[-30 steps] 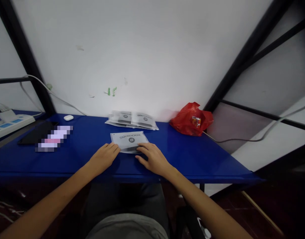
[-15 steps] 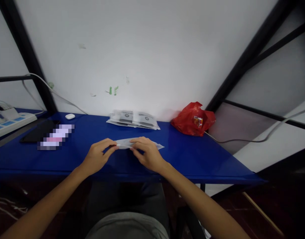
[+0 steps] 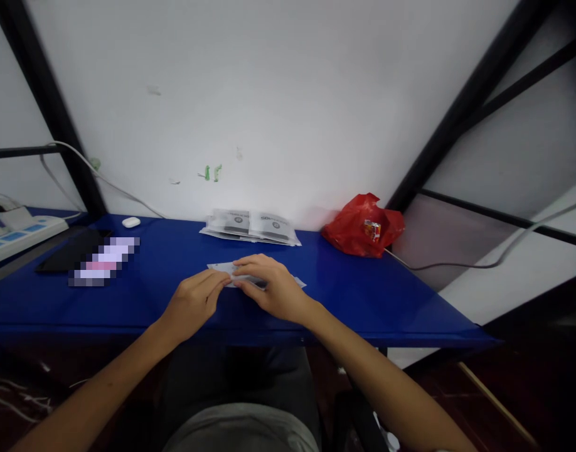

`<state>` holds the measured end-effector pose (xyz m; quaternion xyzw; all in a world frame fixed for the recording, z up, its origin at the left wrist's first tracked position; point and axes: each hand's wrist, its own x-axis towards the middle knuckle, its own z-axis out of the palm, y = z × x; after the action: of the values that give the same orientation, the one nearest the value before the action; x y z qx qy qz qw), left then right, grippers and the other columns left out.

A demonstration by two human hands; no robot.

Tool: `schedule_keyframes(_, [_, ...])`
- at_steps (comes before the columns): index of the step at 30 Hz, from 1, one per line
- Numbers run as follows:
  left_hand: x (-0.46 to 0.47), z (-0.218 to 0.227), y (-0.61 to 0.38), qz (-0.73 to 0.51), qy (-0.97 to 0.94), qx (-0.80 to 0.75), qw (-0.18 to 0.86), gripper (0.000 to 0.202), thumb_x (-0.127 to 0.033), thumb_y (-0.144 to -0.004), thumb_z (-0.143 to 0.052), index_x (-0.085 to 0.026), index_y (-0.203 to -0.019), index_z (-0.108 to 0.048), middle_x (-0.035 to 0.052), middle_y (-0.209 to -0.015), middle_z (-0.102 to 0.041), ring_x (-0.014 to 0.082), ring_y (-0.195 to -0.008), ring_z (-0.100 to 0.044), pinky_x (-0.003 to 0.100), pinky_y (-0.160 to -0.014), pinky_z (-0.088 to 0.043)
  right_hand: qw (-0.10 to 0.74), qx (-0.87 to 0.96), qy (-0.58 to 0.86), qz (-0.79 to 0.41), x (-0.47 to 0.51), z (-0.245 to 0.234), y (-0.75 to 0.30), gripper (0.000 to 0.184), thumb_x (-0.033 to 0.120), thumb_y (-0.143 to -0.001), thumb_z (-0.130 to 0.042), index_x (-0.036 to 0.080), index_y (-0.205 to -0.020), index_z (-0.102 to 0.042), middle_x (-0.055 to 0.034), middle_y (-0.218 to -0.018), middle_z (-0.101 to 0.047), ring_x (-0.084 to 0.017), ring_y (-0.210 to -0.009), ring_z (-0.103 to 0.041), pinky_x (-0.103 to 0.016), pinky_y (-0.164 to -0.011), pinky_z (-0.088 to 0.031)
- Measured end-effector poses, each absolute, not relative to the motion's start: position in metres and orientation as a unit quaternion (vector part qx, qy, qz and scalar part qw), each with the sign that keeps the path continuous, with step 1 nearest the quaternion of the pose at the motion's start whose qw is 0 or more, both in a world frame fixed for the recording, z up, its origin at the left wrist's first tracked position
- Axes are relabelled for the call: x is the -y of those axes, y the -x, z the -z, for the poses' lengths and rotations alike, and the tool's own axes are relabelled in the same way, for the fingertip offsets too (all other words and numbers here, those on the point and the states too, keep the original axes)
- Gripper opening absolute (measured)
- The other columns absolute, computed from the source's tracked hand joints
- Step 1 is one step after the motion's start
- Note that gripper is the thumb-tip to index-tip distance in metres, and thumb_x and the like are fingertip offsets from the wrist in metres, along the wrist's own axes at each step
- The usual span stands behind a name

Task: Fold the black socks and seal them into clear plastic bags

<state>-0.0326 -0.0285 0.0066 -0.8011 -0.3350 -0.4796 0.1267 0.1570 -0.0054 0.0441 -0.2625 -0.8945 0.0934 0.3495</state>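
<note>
Worktop (image 3: 363,295) layout from your side
At your left hand (image 3: 194,301) and right hand (image 3: 275,285): one pouch (image 3: 220,267). Behind it, by the wall (image 3: 288,113): other pouches (image 3: 275,231); right of these, a bag (image 3: 356,226). Left: an earbud case (image 3: 131,222); farther left, a power strip (image 3: 27,237).

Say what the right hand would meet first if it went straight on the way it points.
Probably the left hand; its fingertips lie just ahead of the right hand, at the packet, though the two may be touching.

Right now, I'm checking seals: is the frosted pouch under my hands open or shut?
Cannot tell: left hand and right hand cover much of the frosted pouch; no seal shows.
</note>
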Motion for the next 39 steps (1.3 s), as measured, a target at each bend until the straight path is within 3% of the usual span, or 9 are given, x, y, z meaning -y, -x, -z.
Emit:
schedule_keyframes(9, [0.034, -0.007, 0.026, 0.451, 0.822, 0.341, 0.061, 0.023, -0.014, -0.091, -0.039, -0.017, -0.086, -0.061, -0.0001, -0.073, -0.065, 0.01, -0.063, -0.061, 0.021, -0.063, -0.049, 0.296, 0.914, 0.242, -0.138, 0.008, -0.051, -0.158, 0.011, 0.015, -0.085, -0.052, 0.02, -0.089, -0.061, -0.007, -0.113, -0.064, -0.017, -0.107, -0.058, -0.036, -0.092, -0.045])
schedule_keyframes(20, [0.03, 0.005, 0.05, 0.494, 0.759, 0.416, 0.08, 0.018, -0.018, -0.092, -0.042, -0.018, -0.084, -0.058, 0.0003, -0.074, -0.063, 0.0105, -0.068, -0.06, 0.02, -0.068, -0.048, 0.276, 0.915, 0.292, -0.026, 0.001, -0.033, -0.192, 0.012, 0.014, -0.084, -0.051, 0.018, -0.088, -0.062, -0.0094, -0.118, -0.063, -0.021, -0.105, -0.058, -0.041, -0.09, -0.045])
schedule_keyframes(25, [0.03, 0.003, 0.053, 0.465, 0.781, 0.411, 0.071, 0.015, -0.023, -0.091, -0.046, -0.018, -0.089, -0.06, 0.0019, -0.082, -0.065, 0.0135, -0.076, -0.06, 0.026, -0.074, -0.048, 0.266, 0.917, 0.295, 0.034, 0.006, -0.037, -0.194, 0.014, 0.015, -0.085, -0.05, 0.019, -0.087, -0.063, -0.0089, -0.118, -0.063, -0.021, -0.105, -0.059, -0.043, -0.091, -0.046])
schedule_keyframes(30, [0.03, -0.002, 0.045, 0.405, 0.837, 0.359, 0.083, 0.018, -0.02, -0.093, -0.044, -0.018, -0.088, -0.062, 0.0014, -0.081, -0.067, 0.0127, -0.072, -0.059, 0.026, -0.071, -0.047, 0.265, 0.917, 0.289, 0.074, 0.01, -0.034, -0.185, 0.015, 0.015, -0.085, -0.051, 0.017, -0.091, -0.064, -0.0106, -0.119, -0.062, -0.023, -0.103, -0.06, -0.043, -0.089, -0.046])
schedule_keyframes(39, [0.02, 0.007, 0.043, 0.417, 0.833, 0.344, 0.119, 0.024, -0.012, -0.091, -0.042, -0.018, -0.083, -0.064, 0.0008, -0.079, -0.069, 0.0125, -0.069, -0.059, 0.025, -0.068, -0.046, 0.238, 0.925, 0.276, 0.107, 0.002, -0.026, -0.195, 0.014, 0.015, -0.086, -0.051, 0.019, -0.087, -0.065, -0.0091, -0.115, -0.064, -0.023, -0.102, -0.059, -0.041, -0.086, -0.047])
